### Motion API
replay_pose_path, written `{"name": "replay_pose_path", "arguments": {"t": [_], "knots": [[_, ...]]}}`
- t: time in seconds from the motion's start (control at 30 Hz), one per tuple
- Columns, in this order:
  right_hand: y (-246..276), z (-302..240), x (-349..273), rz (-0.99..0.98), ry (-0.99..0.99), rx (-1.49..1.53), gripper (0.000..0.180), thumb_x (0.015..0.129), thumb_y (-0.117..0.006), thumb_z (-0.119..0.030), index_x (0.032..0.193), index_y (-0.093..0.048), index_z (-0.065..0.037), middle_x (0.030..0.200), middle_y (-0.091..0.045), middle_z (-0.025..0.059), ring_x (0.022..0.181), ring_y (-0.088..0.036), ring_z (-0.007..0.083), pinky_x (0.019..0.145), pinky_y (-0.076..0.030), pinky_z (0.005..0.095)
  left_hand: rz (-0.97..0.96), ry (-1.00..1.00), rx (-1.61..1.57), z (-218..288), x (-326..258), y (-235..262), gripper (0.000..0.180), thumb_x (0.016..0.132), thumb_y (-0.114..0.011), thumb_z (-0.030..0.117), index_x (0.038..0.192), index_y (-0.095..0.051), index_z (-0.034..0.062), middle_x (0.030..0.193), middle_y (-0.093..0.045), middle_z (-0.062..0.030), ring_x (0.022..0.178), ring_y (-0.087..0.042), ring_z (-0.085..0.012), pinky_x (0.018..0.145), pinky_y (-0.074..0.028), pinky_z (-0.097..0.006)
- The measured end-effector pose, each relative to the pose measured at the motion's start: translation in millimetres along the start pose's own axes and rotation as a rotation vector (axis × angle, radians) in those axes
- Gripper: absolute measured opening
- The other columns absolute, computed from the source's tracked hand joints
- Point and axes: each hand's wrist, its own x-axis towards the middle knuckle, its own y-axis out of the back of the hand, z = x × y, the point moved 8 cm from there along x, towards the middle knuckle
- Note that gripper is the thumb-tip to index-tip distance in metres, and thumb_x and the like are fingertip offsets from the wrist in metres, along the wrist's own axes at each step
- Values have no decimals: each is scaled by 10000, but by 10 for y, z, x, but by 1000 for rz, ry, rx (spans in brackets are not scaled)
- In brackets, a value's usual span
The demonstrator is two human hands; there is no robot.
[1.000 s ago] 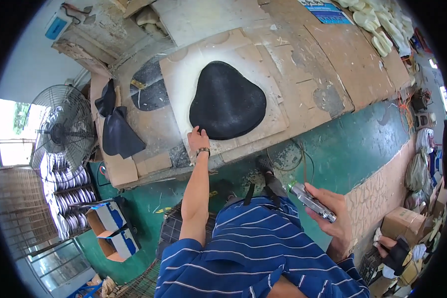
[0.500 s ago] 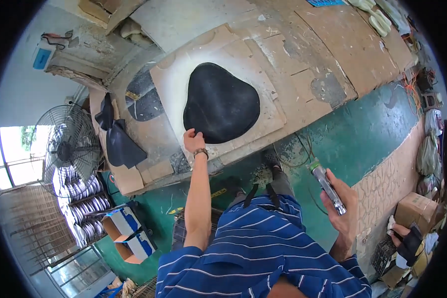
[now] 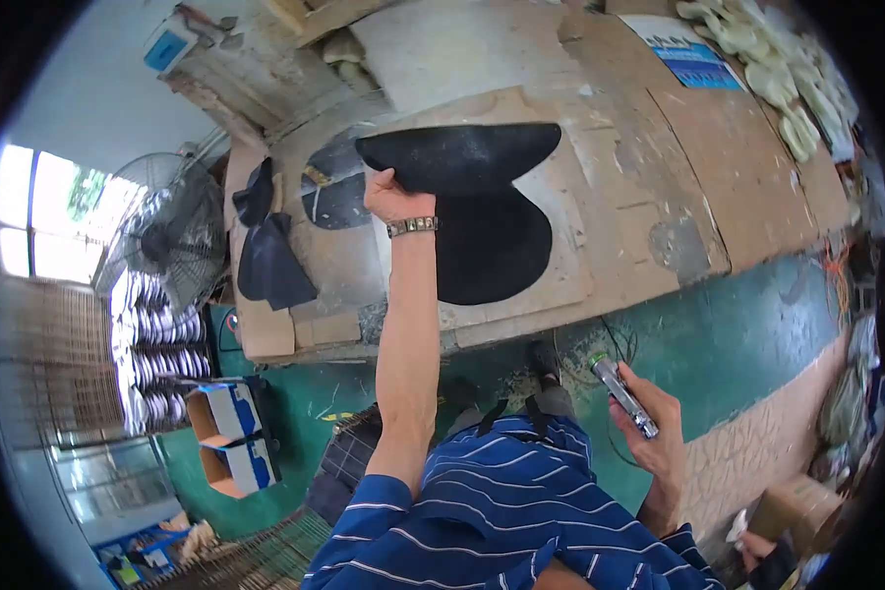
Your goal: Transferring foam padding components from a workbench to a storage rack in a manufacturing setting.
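My left hand [image 3: 395,200] is closed on the edge of a black, saddle-shaped sheet [image 3: 467,152], raised at its far part. Below it, more black sheet [image 3: 492,251] lies flat on a pale board [image 3: 572,280]; whether this is a separate piece or the same one folded, I cannot tell. At the lower right, away from the table, my right hand [image 3: 656,423] is wrapped round a silver tool [image 3: 627,398] with a green end, which looks like a spray gun.
Dark scraps [image 3: 273,261] and a grey patch [image 3: 339,182] lie left on the cardboard-covered table [image 3: 688,167]. A fan [image 3: 172,231] stands beyond. Cream pieces [image 3: 767,59] and a blue-white sheet [image 3: 683,54] lie far right. A hose [image 3: 627,344] hangs near my right hand. Another person's hand [image 3: 757,546] shows lower right.
My left hand has taken hold of the black sheet's left edge and moved up and away, lifting it. The right hand keeps the silver tool. The whole view has shifted.
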Motion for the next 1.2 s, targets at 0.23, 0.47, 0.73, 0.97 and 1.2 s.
{"name": "replay_pose_path", "arguments": {"t": [0.23,0.47,0.73,0.97,1.2], "knots": [[-349,-152,115,-314,8,9,557,844,-782,5,1386,-658,35,1096,-761,224,939,-743,282,851,-558,350,-119,-353,-201,1714,-1315,-139,428,763,-591,87,1157,-725,-13,1205,-752,-185,1168,-707,-374,1084,-537,-554],[-755,-605,10,-702,159,-153,570,883,-745,-23,1440,-632,21,941,-690,66,852,-623,135,780,-510,281,185,-523,-347,2292,-3694,918,478,796,-565,139,1235,-692,-1,1264,-728,-171,1189,-681,-382,1109,-507,-537],[-2115,-1314,-130,-991,270,-442,524,890,-717,-3,1402,-630,59,1035,-735,213,877,-695,229,829,-552,356,785,-835,-487,2997,-5310,3072,474,747,-582,134,1182,-698,-15,1275,-715,-186,1200,-666,-403,1119,-491,-559],[-3387,-1475,-547,-1057,181,-526,509,896,-720,-26,1398,-651,26,994,-744,186,843,-675,193,782,-547,331,1014,-973,-566,4300,-5546,4702,317,726,-621,134,1011,-704,22,1154,-738,-147,1069,-704,-382,1053,-538,-530],[-4583,-1555,-1001,-1196,66,-711,515,901,-712,-9,1410,-639,27,973,-730,148,830,-657,180,762,-533,311,821,-1040,-538,5327,-5846,5608,464,760,-592,163,1172,-675,-34,1258,-711,-182,1175,-671,-396,1107,-498,-533]]}}
